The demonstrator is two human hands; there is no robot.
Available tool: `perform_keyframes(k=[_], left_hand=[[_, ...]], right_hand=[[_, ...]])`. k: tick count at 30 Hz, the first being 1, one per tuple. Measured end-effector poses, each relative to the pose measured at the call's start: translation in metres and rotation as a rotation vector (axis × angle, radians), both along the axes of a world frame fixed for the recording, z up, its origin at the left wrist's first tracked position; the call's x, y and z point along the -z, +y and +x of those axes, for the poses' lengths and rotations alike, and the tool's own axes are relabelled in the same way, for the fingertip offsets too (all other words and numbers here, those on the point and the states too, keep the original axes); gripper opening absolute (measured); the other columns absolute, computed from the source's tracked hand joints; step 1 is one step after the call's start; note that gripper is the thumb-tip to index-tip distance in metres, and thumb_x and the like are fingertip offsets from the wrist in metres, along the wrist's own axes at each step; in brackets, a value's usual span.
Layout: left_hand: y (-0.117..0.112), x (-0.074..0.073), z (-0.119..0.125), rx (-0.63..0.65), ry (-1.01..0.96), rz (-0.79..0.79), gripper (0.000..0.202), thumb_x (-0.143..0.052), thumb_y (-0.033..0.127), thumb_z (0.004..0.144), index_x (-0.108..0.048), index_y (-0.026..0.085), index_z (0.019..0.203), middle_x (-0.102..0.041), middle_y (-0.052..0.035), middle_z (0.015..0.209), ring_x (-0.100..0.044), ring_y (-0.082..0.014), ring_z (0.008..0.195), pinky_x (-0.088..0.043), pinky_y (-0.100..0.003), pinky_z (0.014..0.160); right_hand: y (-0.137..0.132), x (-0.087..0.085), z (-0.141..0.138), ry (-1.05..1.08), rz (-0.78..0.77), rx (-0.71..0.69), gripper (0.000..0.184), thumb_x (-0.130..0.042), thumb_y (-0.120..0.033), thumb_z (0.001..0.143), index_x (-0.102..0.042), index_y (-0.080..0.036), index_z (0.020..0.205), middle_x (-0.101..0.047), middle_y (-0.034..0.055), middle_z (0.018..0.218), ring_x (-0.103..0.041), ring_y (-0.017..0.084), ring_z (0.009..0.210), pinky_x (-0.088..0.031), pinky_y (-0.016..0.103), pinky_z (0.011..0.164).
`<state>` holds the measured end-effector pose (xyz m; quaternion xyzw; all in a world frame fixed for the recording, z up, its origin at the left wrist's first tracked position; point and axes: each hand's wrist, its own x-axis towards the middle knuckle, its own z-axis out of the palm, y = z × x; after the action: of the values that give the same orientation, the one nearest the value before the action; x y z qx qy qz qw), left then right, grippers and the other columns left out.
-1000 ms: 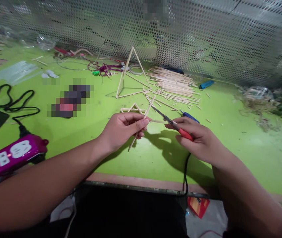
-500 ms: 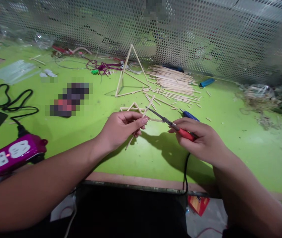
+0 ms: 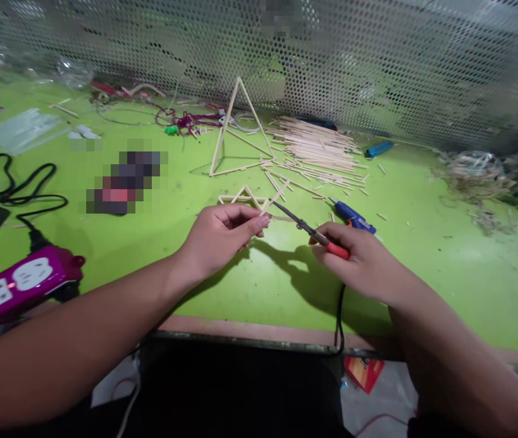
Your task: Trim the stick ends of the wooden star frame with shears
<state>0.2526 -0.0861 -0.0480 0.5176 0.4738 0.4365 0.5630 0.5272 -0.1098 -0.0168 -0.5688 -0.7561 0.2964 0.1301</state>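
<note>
My left hand [image 3: 225, 234] is pinched around a thin wooden stick [image 3: 277, 194], which rises up and to the right from the fingertips. No part of the stick shows below the hand. My right hand [image 3: 359, 258] grips a red-handled pair of small pointed cutters [image 3: 318, 234], its dark metal tip close to the left fingertips. Behind the hands lies a small flat triangle of wooden sticks [image 3: 243, 198]. A taller wooden triangular frame [image 3: 241, 131] stands farther back.
The green workbench [image 3: 445, 286] holds a pile of wooden sticks [image 3: 316, 143], a blue hot glue gun [image 3: 352, 216], a magenta power strip [image 3: 22, 286] and a black cord [image 3: 13, 182]. Tangled purple wire lies at the back. Perforated metal mesh [image 3: 377, 61] forms the back wall.
The stick's lower end, earlier below my left hand, no longer shows. My right hand and the cutters have shifted slightly down, and more of the blue glue gun shows.
</note>
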Motion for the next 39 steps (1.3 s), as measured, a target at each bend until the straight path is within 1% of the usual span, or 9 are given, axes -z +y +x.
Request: perform_keyframes(k=[3,6,10,19,25,30,33,36,39], left_hand=[[-0.0005,-0.001,0.0011,-0.011,-0.016,0.008,0.02,-0.089,0.039,0.087,-0.085,0.019,0.087,-0.075,-0.0016,0.073,-0.051,-0.0091,0.054,-0.04,-0.024,0.052],[-0.0013,-0.0024,0.0018,-0.018,-0.007,0.013,0.02,-0.09,0.039,0.086,-0.085,0.02,0.086,-0.075,-0.0016,0.074,-0.053,-0.0096,0.055,-0.043,-0.025,0.055],[-0.0032,-0.0018,0.0027,-0.025,0.005,0.01,0.02,-0.091,0.039,0.086,-0.086,0.02,0.087,-0.078,-0.0027,0.076,-0.057,-0.0108,0.058,-0.046,-0.025,0.057],[-0.0072,0.0048,0.0029,-0.028,0.009,-0.011,0.022,-0.09,0.04,0.089,-0.087,0.019,0.091,-0.076,-0.0021,0.074,-0.056,-0.0075,0.053,-0.043,-0.02,0.049],[-0.0068,0.0064,0.0023,-0.023,-0.008,-0.021,0.021,-0.092,0.04,0.087,-0.088,0.019,0.091,-0.077,-0.0029,0.074,-0.057,-0.0074,0.052,-0.045,-0.019,0.048],[-0.0049,0.0028,0.0017,-0.074,-0.008,0.006,0.014,-0.093,0.032,0.085,-0.088,0.019,0.087,-0.076,-0.0018,0.071,-0.054,-0.0056,0.051,-0.043,-0.017,0.047],[-0.0039,0.0028,0.001,-0.051,-0.051,-0.017,0.017,-0.093,0.034,0.085,-0.088,0.019,0.087,-0.076,-0.0016,0.07,-0.056,-0.0057,0.05,-0.044,-0.017,0.046],[-0.0032,0.0042,0.0013,0.0,-0.112,-0.034,0.02,-0.093,0.038,0.086,-0.088,0.019,0.091,-0.077,-0.002,0.073,-0.06,-0.0068,0.053,-0.049,-0.017,0.05],[-0.0026,0.0051,0.0023,0.049,-0.159,-0.043,0.021,-0.093,0.039,0.087,-0.088,0.019,0.094,-0.077,-0.002,0.075,-0.062,-0.0071,0.056,-0.052,-0.019,0.054]], right_hand=[[-0.002,0.0025,-0.0031,-0.022,-0.009,0.02,0.014,-0.06,-0.031,0.089,-0.055,-0.025,0.077,-0.052,-0.0038,0.065,-0.048,0.015,0.059,-0.036,0.032,0.056],[-0.0031,0.0023,-0.0045,-0.051,0.014,0.043,0.019,-0.061,-0.03,0.087,-0.05,-0.025,0.073,-0.049,-0.0044,0.062,-0.045,0.015,0.058,-0.035,0.032,0.055],[-0.0044,-0.0013,-0.0061,-0.089,0.007,0.065,0.016,-0.06,-0.033,0.086,-0.054,-0.025,0.073,-0.052,-0.0038,0.061,-0.046,0.015,0.057,-0.035,0.033,0.055],[-0.0047,-0.0029,-0.007,-0.149,-0.031,0.103,0.018,-0.058,-0.039,0.086,-0.058,-0.025,0.074,-0.057,-0.0026,0.063,-0.051,0.017,0.06,-0.035,0.036,0.058],[-0.0068,-0.0041,-0.0056,-0.173,-0.046,0.12,0.02,-0.059,-0.04,0.086,-0.057,-0.025,0.072,-0.056,-0.003,0.062,-0.05,0.017,0.059,-0.035,0.036,0.058],[-0.0055,0.0007,-0.0054,-0.146,-0.008,0.155,0.025,-0.059,-0.041,0.087,-0.053,-0.024,0.069,-0.053,-0.0022,0.06,-0.048,0.016,0.059,-0.033,0.035,0.057],[-0.0035,0.003,-0.0047,-0.145,0.03,0.145,0.026,-0.061,-0.04,0.088,-0.051,-0.025,0.069,-0.051,-0.0028,0.059,-0.046,0.016,0.057,-0.032,0.034,0.056],[-0.0026,0.0031,-0.0028,-0.107,0.098,0.121,0.028,-0.063,-0.037,0.089,-0.045,-0.025,0.071,-0.048,-0.0039,0.061,-0.045,0.015,0.058,-0.033,0.033,0.056],[-0.0021,0.0022,0.0001,-0.095,0.135,0.079,0.023,-0.065,-0.032,0.089,-0.047,-0.026,0.076,-0.05,-0.0045,0.065,-0.045,0.015,0.059,-0.034,0.032,0.056]])
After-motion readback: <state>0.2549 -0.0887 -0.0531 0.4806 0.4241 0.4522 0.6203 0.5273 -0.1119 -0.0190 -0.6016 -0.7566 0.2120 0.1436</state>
